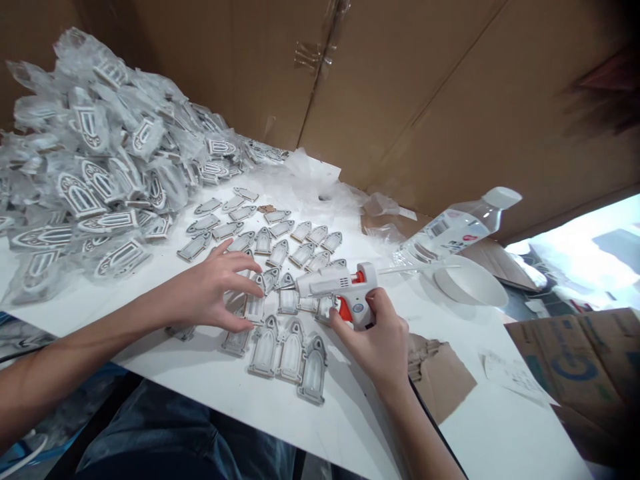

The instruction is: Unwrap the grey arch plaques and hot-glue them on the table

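My right hand (377, 340) is wrapped round the handle of a white glue gun (333, 283) with a red trigger. The gun's nozzle points left, over the arch-shaped pieces near the middle of the table. My left hand (217, 287) is spread, thumb and fingers apart, around a small arched piece (255, 308); whether the fingertips touch it is hard to tell. Three arched pieces (291, 351) stand out in a row nearer the table's front edge. Behind my hands lie several more grey-white arched pieces (263, 241) in loose rows.
A large heap of plastic-wrapped arched pieces (85, 153) fills the back left of the white table (350, 407). To the right are a tilted clear bottle (450, 230), a white bowl (473, 283) and a torn cardboard piece (443, 380). A cardboard wall (400, 87) rises behind.
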Motion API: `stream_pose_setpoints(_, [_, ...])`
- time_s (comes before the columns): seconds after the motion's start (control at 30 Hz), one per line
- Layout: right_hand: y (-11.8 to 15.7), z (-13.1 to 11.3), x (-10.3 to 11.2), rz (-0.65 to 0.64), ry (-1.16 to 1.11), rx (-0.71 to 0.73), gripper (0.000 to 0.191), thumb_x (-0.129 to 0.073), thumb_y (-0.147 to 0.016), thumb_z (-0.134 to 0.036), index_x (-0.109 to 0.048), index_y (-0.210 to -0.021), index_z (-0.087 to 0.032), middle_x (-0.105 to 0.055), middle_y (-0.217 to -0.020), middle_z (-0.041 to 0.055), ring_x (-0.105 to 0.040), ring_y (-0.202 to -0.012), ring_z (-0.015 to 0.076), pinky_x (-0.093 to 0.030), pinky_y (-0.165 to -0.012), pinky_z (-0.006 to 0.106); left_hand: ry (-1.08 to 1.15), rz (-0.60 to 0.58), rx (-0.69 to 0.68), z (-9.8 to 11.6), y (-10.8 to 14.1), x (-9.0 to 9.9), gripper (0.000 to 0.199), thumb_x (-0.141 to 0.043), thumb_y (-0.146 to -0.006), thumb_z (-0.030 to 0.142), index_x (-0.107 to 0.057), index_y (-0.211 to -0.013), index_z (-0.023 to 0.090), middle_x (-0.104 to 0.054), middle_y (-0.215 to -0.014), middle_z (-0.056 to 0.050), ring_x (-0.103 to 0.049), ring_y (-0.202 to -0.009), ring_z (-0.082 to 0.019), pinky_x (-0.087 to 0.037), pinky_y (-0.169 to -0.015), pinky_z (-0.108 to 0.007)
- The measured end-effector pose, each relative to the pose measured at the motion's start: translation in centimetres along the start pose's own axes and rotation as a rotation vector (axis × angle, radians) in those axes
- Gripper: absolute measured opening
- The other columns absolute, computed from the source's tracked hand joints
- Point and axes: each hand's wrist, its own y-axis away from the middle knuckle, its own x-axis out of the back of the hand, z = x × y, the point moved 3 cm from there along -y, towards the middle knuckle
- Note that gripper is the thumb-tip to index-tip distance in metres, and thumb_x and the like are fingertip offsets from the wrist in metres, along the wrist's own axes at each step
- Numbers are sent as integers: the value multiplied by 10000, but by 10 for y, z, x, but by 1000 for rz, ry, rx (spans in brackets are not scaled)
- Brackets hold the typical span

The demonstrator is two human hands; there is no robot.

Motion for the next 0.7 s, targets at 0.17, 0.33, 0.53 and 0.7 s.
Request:
stream_pose_setpoints(0.17, [0,3,1,-5,-3,-11,369,-648,-649,-404,-341,-714,-209,-286,-518,-91,-281,-425,62,-274,-428,187,78,-42,20,-7,0,-8,340,-668,-739,511,-678,-1055,388,-507,-1311,-32,-504,-1198,-249,-98,-1136,-588])
stream_pose_setpoints(0.33, [0,5,-1,-32,-1,-39,363,-647,-660,-418,-354,-710,-209,-301,-527,-85,-283,-434,65,-283,-436,192,105,-26,14,-12,1,-12,280,-661,-746,507,-710,-981,362,-519,-1307,-33,-470,-1244,-247,-57,-1152,-569])
stream_pose_setpoints(0.53, [1,4,-2,-36,-7,-48,382,-651,-657,-419,-334,-707,-210,-293,-518,-88,-288,-429,65,-282,-429,191,137,19,33,-8,-1,-14,480,-696,-689,515,-623,-1092,265,-596,-1164,-44,-547,-1116,-220,-64,-1167,-541])
stream_pose_setpoints(0.7, [2,1,-3,-53,-28,-59,377,-642,-654,-404,-322,-708,-212,-283,-504,-93,-283,-416,62,-273,-419,188,210,22,174,2,-3,-15,611,-732,-584,540,-468,-1015,197,-573,-973,-20,-567,-932,-200,-250,-1104,-557])
